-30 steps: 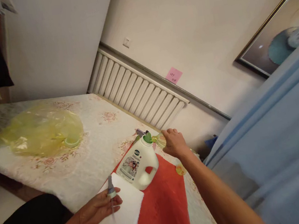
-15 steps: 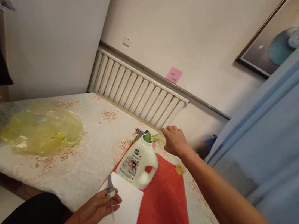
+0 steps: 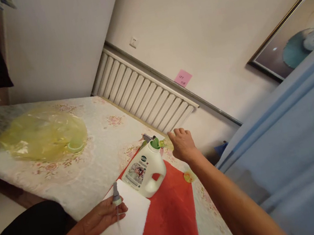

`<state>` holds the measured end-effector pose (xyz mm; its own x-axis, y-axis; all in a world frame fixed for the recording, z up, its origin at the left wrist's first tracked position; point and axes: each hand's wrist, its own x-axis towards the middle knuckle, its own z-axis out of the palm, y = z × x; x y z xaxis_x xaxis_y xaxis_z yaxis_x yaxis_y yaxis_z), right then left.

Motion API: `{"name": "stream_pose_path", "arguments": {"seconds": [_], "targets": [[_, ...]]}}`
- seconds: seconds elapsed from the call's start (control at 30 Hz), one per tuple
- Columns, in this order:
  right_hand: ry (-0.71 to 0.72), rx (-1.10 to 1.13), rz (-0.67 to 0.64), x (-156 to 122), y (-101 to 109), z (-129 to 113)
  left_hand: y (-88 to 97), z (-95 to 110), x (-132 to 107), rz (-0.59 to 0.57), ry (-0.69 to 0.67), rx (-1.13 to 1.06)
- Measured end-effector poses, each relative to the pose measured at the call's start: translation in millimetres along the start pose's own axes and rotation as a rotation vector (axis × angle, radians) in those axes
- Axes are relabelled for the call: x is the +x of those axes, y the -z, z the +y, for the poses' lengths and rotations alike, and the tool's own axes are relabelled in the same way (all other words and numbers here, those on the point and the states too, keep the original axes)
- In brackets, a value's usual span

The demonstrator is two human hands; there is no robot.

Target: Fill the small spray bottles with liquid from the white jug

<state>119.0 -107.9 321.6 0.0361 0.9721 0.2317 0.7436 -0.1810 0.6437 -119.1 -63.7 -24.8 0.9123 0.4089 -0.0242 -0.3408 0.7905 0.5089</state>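
Jug (image 3: 145,173), white with a picture label, stood on a red sheet (image 3: 171,210) on the flower-patterned table (image 3: 101,162), in from the radiator-side edge; green spout (image 3: 154,144) in its mouth. Right hand (image 3: 182,144) held a clear bottle (image 3: 166,143) tipped sideways, neck at the spout; contact too small to tell. Right fingers were clamped on the bottle, tips partly hidden. Left hand (image 3: 108,213), by the table's near edge, had its fingers closed around a grey pump head (image 3: 116,198), its thin tube (image 3: 120,227) running down over a white cloth (image 3: 136,213). Cloth lay beside the jug's base, overlapping the red sheet. Grey nozzle-like piece (image 3: 147,137) showed behind the jug. Small yellow-orange item (image 3: 188,177) lay at the sheet's edge. Yellow plastic bag (image 3: 43,131) sat toward the table's left end, well apart from the jug; radiator (image 3: 147,95) ran along the far edge.
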Motion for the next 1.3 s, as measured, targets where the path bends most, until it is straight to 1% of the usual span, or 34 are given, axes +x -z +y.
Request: {"name": "stream_pose_path", "arguments": {"seconds": [0.37,0.67,0.77,1.07,1.17,1.23,1.3], "targets": [[0.055,-0.048,0.032,4.9,6.9,-5.0,-2.5,0.4,-0.7,0.024,-0.001,0.000],[0.074,-0.045,0.007,7.5,10.7,-9.6,-5.8,1.2,-2.3,0.057,-0.020,0.036],[0.076,-0.047,0.003,8.4,10.7,-10.3,-6.5,1.3,-2.5,0.058,-0.025,0.045],[0.077,-0.035,0.046,4.6,5.1,-12.3,-6.2,-0.8,-1.2,0.071,-0.026,0.047],[0.068,-0.025,0.058,1.9,2.9,-12.6,-13.6,2.3,-2.7,0.077,-0.008,0.095],[0.047,-0.010,0.050,-0.6,1.2,-12.7,-23.7,7.2,-4.2,0.085,-0.003,0.138],[-0.005,0.032,0.021,-4.5,-2.0,-12.6,-37.5,14.2,-5.7,0.101,-0.023,0.166]]}}
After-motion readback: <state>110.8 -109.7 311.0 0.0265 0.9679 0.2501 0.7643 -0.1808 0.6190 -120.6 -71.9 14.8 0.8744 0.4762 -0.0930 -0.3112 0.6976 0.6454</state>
